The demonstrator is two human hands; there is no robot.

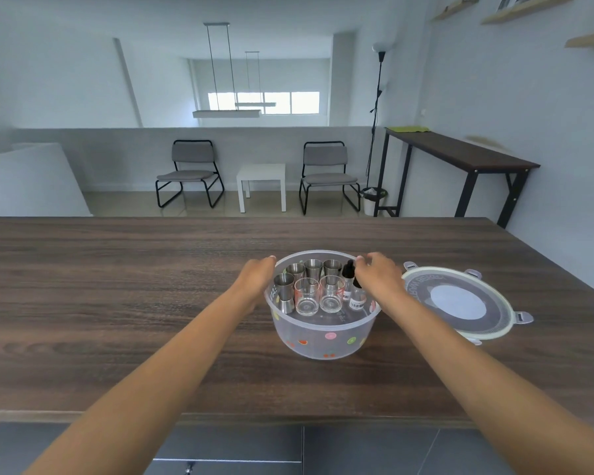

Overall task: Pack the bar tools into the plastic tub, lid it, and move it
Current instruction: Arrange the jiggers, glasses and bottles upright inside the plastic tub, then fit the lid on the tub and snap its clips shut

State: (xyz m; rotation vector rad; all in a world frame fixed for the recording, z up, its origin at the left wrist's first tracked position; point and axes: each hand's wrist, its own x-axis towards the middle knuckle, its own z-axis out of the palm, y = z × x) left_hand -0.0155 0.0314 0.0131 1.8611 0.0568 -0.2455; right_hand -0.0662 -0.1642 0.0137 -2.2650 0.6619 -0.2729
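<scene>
A clear round plastic tub (323, 341) with coloured dots stands on the wooden counter. Inside it stand several steel jiggers (313, 269), two shot glasses (306, 296) and small dropper bottles (349, 279). My left hand (256, 277) rests against the tub's left rim. My right hand (379, 275) is at the right rim, fingertips by the black dropper cap; whether it grips the cap or the rim is unclear. The round lid (460, 303) with clip tabs lies flat on the counter, right of the tub.
The dark wooden counter (117, 303) stretches wide to the left and ends near the right wall. Beyond its far edge are two chairs (189, 173), a white side table (261, 183) and a tall dark table (460, 156).
</scene>
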